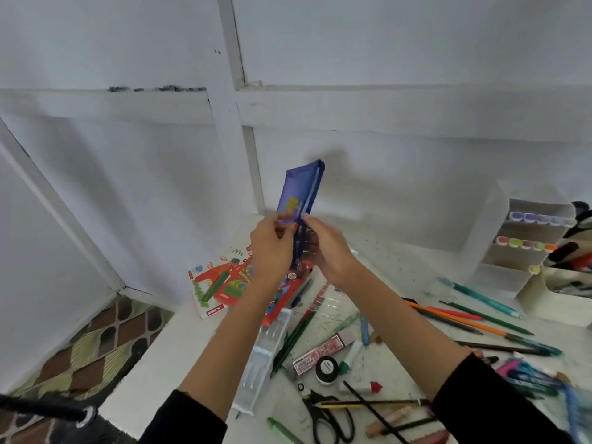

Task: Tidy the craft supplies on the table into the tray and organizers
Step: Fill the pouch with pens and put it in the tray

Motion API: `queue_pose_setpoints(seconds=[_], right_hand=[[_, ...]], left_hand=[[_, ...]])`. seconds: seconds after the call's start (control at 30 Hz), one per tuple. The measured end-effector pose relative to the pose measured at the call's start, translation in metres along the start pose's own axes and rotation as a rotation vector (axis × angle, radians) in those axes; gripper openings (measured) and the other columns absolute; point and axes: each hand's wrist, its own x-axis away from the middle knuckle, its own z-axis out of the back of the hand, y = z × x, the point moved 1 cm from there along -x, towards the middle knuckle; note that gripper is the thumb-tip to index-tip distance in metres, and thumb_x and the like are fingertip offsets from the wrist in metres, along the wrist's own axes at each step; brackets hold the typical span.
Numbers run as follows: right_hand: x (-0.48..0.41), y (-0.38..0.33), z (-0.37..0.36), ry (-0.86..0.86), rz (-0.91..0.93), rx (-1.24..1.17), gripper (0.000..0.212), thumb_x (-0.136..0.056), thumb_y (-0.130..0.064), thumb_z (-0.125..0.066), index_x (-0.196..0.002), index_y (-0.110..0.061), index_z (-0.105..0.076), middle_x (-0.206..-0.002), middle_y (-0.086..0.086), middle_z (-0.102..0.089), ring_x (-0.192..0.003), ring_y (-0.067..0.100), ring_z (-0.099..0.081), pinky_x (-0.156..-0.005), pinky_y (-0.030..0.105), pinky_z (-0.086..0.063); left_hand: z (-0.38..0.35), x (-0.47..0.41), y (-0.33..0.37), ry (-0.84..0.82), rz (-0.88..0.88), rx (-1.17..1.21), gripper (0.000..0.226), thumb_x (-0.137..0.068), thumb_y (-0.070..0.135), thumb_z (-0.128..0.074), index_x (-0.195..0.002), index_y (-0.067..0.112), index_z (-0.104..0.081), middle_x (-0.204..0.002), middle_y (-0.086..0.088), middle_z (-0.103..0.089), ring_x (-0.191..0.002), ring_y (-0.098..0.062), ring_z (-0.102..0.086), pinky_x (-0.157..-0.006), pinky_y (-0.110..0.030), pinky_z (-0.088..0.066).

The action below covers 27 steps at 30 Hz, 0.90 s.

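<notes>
- The clear tray [256, 373] lies on the table [179, 357], under the left forearm.
- The left hand [272, 248] pinches the blue pouch [299, 190], held upright above the table; it should grip firmly to keep the fabric taut.
- The right hand [330, 248] pinches the zip edge — best pulled straight, no twisting.
- Loose pencils [464, 318] lie rightward, near the white organizer [525, 251].

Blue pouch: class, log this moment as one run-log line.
left hand: holds blue pouch | right hand: holds blue pouch | blue pouch: upright, above table | scissors: on table
</notes>
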Motion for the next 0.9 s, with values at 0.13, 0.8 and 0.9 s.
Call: queue_pose_setpoints(seconds=[0.13,0.8,0.9], right_hand=[[0.037,-0.023,0.039,0.095,0.227,0.321,0.014,-0.093,-0.011,-0.056,-0.1,-0.005,-0.067,-0.094,0.017,-0.07,-0.083,0.031,-0.068,-0.08,0.046,-0.056],[0.244,-0.082,0.271,-0.03,0.477,1.316,0.027,-0.087,0.005,-0.056,-0.099,-0.012,-0.072,-0.087,-0.012,-0.066,-0.068,-0.008,-0.06,-0.068,0.008,-0.046],[0.257,-0.082,0.298,0.154,0.512,1.342,0.025,-0.087,-0.001,-0.059,-0.1,-0.017,-0.074,-0.091,-0.008,-0.07,-0.074,-0.007,-0.058,-0.075,0.015,-0.046]], left_hand=[[-0.012,0.035,0.039,-0.08,0.018,0.216,0.03,-0.087,0.003,-0.061,-0.114,0.014,-0.053,-0.078,-0.006,-0.066,-0.066,-0.005,-0.063,-0.061,-0.009,-0.049],[-0.106,0.184,0.118,-0.477,-0.48,-0.37,0.018,-0.081,0.022,-0.06,-0.095,0.028,-0.069,-0.119,0.009,-0.057,-0.121,-0.014,-0.044,-0.087,-0.027,-0.012],[-0.114,0.207,0.123,-0.549,-0.461,-0.311,0.025,-0.08,0.018,-0.059,-0.102,0.027,-0.066,-0.098,0.011,-0.055,-0.095,-0.01,-0.051,-0.077,-0.025,-0.013]])
